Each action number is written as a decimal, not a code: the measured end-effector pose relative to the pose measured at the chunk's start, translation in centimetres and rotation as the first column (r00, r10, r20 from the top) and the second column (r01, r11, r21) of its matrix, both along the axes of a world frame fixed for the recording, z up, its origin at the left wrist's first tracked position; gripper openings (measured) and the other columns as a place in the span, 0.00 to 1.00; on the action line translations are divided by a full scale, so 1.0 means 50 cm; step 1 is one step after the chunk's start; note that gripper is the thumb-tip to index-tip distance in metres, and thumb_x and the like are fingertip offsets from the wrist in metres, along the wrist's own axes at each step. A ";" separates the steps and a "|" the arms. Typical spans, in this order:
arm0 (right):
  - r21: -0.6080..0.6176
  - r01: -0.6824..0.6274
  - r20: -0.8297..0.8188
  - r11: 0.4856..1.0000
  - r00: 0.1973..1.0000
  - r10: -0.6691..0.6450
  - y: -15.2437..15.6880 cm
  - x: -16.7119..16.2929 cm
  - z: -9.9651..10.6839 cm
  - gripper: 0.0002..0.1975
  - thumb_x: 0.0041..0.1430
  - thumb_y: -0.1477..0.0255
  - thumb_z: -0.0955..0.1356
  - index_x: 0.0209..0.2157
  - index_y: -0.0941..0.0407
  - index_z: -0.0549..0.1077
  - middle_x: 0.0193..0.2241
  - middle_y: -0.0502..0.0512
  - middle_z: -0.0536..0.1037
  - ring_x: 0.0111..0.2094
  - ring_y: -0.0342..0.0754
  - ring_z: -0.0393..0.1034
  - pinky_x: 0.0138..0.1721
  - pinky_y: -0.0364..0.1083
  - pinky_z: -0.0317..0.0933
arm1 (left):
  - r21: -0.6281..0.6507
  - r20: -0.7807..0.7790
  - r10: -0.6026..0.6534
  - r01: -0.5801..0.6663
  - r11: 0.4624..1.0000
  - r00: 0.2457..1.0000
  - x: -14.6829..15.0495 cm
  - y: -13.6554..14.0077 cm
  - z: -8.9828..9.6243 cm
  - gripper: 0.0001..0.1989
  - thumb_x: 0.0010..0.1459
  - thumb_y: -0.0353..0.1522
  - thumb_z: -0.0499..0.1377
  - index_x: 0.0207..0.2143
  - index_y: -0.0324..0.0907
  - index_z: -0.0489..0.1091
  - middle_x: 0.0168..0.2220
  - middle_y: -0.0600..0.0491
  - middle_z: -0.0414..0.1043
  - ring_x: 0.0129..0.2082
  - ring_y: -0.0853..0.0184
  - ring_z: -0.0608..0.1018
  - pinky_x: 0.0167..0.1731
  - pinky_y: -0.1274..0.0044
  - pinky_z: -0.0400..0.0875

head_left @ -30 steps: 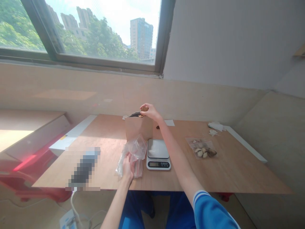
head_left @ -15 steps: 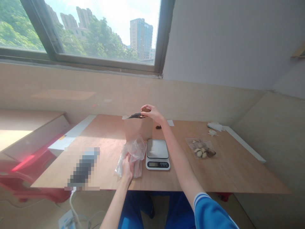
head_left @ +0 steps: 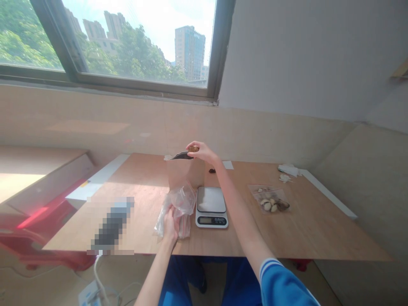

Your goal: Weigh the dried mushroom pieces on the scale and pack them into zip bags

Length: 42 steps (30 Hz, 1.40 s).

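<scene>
My right hand (head_left: 202, 152) is closed on a small brown lump (head_left: 193, 149), perhaps a dried piece, at the mouth of a standing brown paper bag (head_left: 185, 172). The bag's top gapes and its inside looks dark. My left hand (head_left: 171, 224) grips clear plastic bags (head_left: 183, 199) that lie against the front of the paper bag; its fingers are partly covered by the plastic. Just right of them sits a white kitchen scale (head_left: 211, 206) with a bare metal plate. Behind the scale, a small dark piece (head_left: 212, 171) rests on the table.
On the right of the wooden table (head_left: 318, 229) lies a zip bag with pale and brown pieces (head_left: 270, 204). White scraps (head_left: 289, 170) are farther back. A pixelated object (head_left: 113, 225) with a white cable lies at left, near a red chair (head_left: 47, 242).
My right hand has turned the brown lump slightly and shifted a little left over the bag's mouth. My left hand stays on the plastic bags.
</scene>
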State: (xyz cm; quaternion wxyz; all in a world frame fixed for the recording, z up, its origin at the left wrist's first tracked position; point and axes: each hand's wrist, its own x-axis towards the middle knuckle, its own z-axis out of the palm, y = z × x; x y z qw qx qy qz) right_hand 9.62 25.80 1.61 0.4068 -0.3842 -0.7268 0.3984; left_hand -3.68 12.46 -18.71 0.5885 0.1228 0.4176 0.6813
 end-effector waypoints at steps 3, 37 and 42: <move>0.006 0.027 -0.047 1.000 0.999 -0.026 -0.001 -0.001 -0.006 0.11 0.39 0.74 0.68 0.30 0.56 0.71 0.27 0.48 0.69 0.27 0.40 0.62 0.21 0.37 0.57 | -0.009 -0.007 0.005 -0.006 1.000 1.000 0.000 -0.001 0.001 0.09 0.52 0.25 0.51 0.33 0.41 0.69 0.32 0.53 0.75 0.31 0.71 0.77 0.28 0.82 0.70; 0.515 0.280 0.400 0.810 0.757 -0.516 -0.016 -0.035 -0.042 0.10 0.54 0.65 0.66 0.32 0.58 0.71 0.34 0.57 0.63 0.42 0.51 0.58 0.45 0.50 0.57 | -0.005 0.015 -0.024 0.024 1.000 1.000 -0.001 0.005 -0.007 0.06 0.51 0.27 0.53 0.32 0.40 0.68 0.32 0.52 0.75 0.33 0.69 0.77 0.37 0.76 0.71; 0.500 0.299 0.297 0.813 0.822 -0.486 -0.013 -0.026 -0.063 0.09 0.54 0.66 0.66 0.35 0.56 0.72 0.34 0.55 0.66 0.41 0.49 0.59 0.46 0.49 0.56 | -0.026 0.012 -0.004 0.004 1.000 1.000 -0.001 0.004 -0.009 0.06 0.51 0.28 0.53 0.32 0.42 0.68 0.33 0.54 0.74 0.33 0.70 0.76 0.36 0.78 0.70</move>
